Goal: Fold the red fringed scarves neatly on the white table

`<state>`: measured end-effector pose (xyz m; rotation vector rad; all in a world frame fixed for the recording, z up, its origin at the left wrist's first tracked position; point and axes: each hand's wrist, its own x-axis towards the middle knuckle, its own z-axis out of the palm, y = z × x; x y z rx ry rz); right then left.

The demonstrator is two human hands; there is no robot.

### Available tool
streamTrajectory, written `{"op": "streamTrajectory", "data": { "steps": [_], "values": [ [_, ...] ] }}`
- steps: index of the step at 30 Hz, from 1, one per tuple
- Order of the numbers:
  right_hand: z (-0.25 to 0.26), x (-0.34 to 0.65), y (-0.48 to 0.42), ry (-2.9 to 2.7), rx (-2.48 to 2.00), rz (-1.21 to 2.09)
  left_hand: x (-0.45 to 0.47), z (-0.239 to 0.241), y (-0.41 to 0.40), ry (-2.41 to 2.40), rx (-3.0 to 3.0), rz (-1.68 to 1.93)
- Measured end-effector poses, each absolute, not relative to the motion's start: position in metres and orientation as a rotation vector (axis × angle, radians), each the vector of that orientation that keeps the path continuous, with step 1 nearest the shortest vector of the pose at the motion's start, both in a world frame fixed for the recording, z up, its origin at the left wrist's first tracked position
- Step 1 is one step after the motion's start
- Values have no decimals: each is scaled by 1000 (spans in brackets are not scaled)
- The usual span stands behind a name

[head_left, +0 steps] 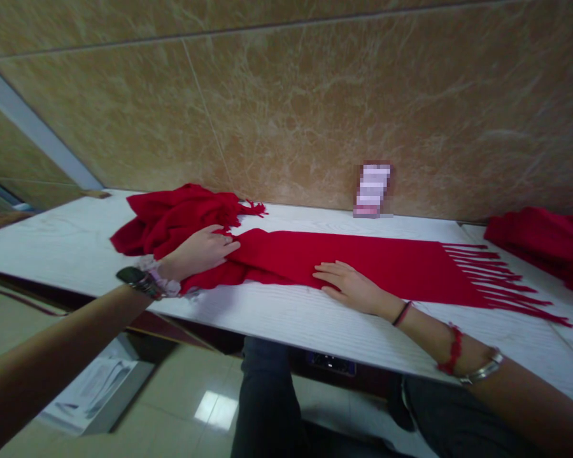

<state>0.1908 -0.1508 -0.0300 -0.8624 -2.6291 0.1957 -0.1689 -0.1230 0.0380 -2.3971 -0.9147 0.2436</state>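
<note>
The red scarf (363,257) lies along the white worktop (267,318), left portion bunched. Right hand (348,286): fingers extended flat on the cloth. Left hand (200,252): fingers on the bunch; grip cannot be determined. Blurred object (373,191): behind the scarf, near the wall (291,114). Red cloth (549,245): beyond the fringe.

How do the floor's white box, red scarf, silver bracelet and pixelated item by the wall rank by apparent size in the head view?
1. Red scarf
2. White box, partly hidden
3. Pixelated item
4. Silver bracelet
</note>
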Motion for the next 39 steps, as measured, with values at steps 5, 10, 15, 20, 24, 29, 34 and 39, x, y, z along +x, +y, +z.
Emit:
{"op": "streamTrajectory", "data": {
  "steps": [5, 10, 15, 20, 24, 29, 34, 39],
  "values": [
    [-33, 191, -150, -2634, -844, 180, -190, 1, -146, -1195, -2312, 20],
    [-24, 194, -154, -2606, -812, 15, -154, 13, -159, -1133, -2425, -50],
    [-9, 206, -163, -2685, -862, 20, -91, 19, -167, -971, -2659, 155],
    [-12, 220, -161, -2671, -889, 213, -75, 15, -150, -1010, -2658, 277],
    [-19, 226, -154, -2510, -897, 268, -70, 9, -144, -1105, -2591, 165],
    [-22, 227, -150, -2384, -951, 229, -44, 1, -146, -1099, -2582, -52],
    [-19, 228, -149, -2359, -1051, 325, -34, -8, -139, -1005, -2755, -282],
    [-13, 232, -147, -2348, -1108, 373, -44, -17, -135, -1014, -2768, -573]
  ]
}}
